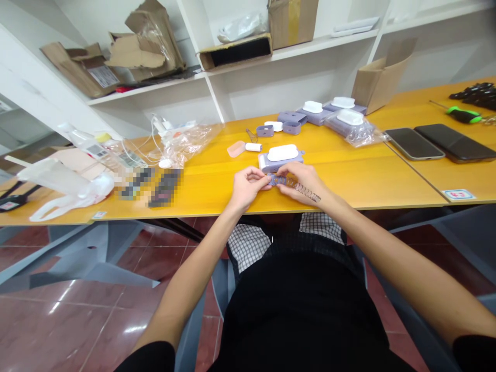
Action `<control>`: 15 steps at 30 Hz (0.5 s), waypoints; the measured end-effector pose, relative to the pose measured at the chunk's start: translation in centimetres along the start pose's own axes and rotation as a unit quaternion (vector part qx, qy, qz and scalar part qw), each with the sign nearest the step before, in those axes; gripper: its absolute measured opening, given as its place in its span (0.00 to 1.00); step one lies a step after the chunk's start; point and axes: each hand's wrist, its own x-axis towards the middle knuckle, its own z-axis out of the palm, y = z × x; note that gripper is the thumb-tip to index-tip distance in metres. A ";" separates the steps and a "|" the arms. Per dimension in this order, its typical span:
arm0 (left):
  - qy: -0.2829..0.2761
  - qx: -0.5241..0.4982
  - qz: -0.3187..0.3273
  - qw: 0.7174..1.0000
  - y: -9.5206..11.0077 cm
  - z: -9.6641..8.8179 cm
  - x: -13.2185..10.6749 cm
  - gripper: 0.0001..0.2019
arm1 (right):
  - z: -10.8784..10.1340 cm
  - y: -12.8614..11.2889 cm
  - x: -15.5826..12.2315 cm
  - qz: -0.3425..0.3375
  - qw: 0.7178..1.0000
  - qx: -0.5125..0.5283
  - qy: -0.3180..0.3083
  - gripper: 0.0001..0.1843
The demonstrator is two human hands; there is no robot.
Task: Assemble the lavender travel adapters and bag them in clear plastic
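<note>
Near the table's front edge, my left hand (248, 188) pinches one end of a small bluish plastic part (272, 179). My right hand (304, 178) grips the other end, fingers closed round it. From that part a thin metal coil spring (308, 192) runs rightward across my right palm toward the wrist. How the spring joins the part is too small to tell. Just behind my hands stands a purple case with a white top (282, 153). Beyond it lie a white cylinder (253, 147), a pinkish flat piece (236, 149) and a thin wire piece (251, 135).
Small purple shells (265, 131) and more white-topped purple cases (313, 107) stand at the back, one bagged. Two phones (414, 143) and a green-handled screwdriver (463, 114) lie right. Plastic bags (189, 147), bottles and cables crowd the left. Shelves hold cardboard boxes (292, 23).
</note>
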 end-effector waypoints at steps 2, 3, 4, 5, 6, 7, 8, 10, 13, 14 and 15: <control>-0.001 0.002 0.000 1.000 0.0 0.0 0.0 0.22 | -0.1 -0.1 0.0 -0.001 1.000 -0.005 -0.004 0.11; -0.002 0.002 0.000 1.000 0.0 0.0 0.0 0.22 | 0.0 -0.1 0.0 -0.004 1.000 -0.009 -0.007 0.11; -0.003 0.001 -0.001 1.000 0.0 0.0 0.0 0.22 | 0.0 -0.1 0.0 -0.008 1.000 -0.014 -0.009 0.11; -0.006 0.001 -0.003 1.000 0.0 0.0 0.0 0.22 | 0.1 0.0 0.0 -0.012 1.000 -0.020 -0.010 0.10; -0.010 0.002 -0.006 1.000 0.1 0.0 -0.1 0.21 | 0.2 0.1 0.0 -0.016 0.999 -0.028 -0.010 0.09; -0.013 0.001 -0.007 1.000 0.1 0.0 -0.1 0.21 | 0.3 0.2 0.0 -0.020 0.999 -0.037 -0.009 0.09; -0.017 0.000 -0.008 1.000 0.2 0.1 -0.1 0.21 | 0.4 0.3 -0.1 -0.025 0.999 -0.045 -0.007 0.10; -0.027 -0.006 -0.007 1.000 0.2 0.1 -0.2 0.21 | 0.6 0.4 -0.1 -0.035 0.998 -0.061 0.000 0.10; -0.036 -0.013 0.001 0.999 0.3 0.2 -0.3 0.21 | 0.8 0.5 -0.2 -0.038 0.996 -0.078 0.014 0.10; -0.037 -0.011 0.002 0.999 0.3 0.2 -0.3 0.21 | 0.8 0.5 -0.2 -0.036 0.996 -0.080 0.016 0.10; -0.038 -0.008 0.002 0.999 0.3 0.2 -0.3 0.21 | 0.8 0.5 -0.2 -0.034 0.996 -0.080 0.019 0.09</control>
